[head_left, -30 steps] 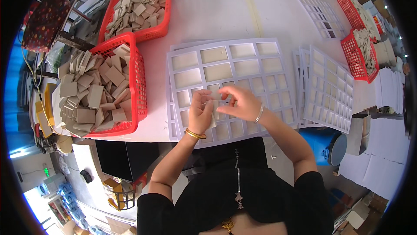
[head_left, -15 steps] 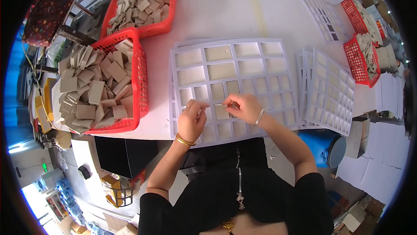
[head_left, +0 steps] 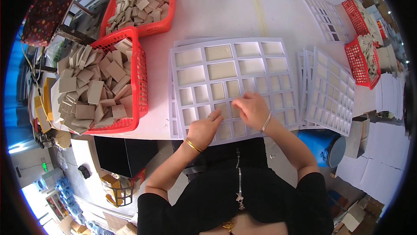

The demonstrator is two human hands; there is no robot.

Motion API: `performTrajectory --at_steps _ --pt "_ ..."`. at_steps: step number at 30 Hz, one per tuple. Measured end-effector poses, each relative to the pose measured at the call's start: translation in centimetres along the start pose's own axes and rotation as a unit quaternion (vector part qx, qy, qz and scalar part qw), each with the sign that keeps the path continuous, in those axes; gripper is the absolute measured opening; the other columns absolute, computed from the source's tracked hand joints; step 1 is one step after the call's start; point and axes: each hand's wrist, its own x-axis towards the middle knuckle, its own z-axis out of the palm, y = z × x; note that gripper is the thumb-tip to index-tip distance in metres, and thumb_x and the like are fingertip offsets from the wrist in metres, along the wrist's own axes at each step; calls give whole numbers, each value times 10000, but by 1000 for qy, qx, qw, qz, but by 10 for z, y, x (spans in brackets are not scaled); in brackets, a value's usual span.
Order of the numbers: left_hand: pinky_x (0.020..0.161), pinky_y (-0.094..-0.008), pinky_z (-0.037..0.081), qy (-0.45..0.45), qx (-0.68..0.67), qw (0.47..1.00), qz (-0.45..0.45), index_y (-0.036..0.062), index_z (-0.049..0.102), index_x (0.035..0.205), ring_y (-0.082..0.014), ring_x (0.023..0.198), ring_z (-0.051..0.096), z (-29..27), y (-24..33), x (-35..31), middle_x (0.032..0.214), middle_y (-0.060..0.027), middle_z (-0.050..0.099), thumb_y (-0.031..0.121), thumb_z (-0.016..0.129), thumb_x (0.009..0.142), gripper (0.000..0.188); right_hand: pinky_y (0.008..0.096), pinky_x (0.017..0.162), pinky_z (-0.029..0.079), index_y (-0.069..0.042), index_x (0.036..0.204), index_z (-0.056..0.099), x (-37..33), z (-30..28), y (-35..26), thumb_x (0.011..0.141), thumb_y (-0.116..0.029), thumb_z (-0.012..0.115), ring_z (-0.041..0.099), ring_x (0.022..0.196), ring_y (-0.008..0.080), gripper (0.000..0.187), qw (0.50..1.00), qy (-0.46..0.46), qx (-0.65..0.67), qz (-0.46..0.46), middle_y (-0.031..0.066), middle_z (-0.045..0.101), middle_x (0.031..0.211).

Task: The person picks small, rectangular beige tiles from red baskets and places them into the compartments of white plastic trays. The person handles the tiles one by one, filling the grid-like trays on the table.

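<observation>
A white frame [head_left: 205, 84] divided into rectangular compartments lies before me. Beige-grey tiles fill some compartments, among them a tile [head_left: 217, 91] in the middle rows. My left hand [head_left: 203, 131] is bent, its fingers drawn together, the tips at the lower edge of a compartment just left of my right hand. Thumb and fingers of my right hand [head_left: 253, 111] are pinched over the adjoining compartment; whatever they hold is hidden. The two hands are close together but apart.
Red plastic baskets of loose tiles stand at the left, a near basket [head_left: 140, 83] and a far basket [head_left: 171, 9]. More divided frames [head_left: 332, 89] are stacked at right. Smaller red baskets [head_left: 362, 59] stand beyond them. A blue barrel [head_left: 319, 146] is below the table's edge.
My left hand has moved right and slightly nearer to me. My right hand has shifted a little right, from the compartment with a light tile to the one beside it.
</observation>
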Motion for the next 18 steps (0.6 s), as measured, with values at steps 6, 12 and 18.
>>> performTrajectory --at_steps 6,12,18 --pt "593 -352 534 -7 -71 997 -8 110 621 1057 -245 810 665 -7 -10 8 1166 -38 620 24 558 797 282 378 737 403 -109 958 571 -16 0 -9 722 -19 587 556 873 221 254 993 -72 -96 -6 13 600 750" --pt "736 -393 516 206 -123 950 -199 31 582 1137 -348 922 603 -30 -48 -21 1078 -154 589 11 566 777 361 443 919 401 -31 1161 534 -30 -19 29 828 -87 559 526 1063 320 339 985 154 28 75 141 605 1094" --pt "732 -396 501 125 -148 937 -291 -2 567 1202 -327 883 593 -16 -65 -49 1037 -168 565 48 560 783 422 464 974 382 37 1219 514 -110 -38 117 865 -291 617 493 1137 395 494 911 189 -199 307 238 532 1231"
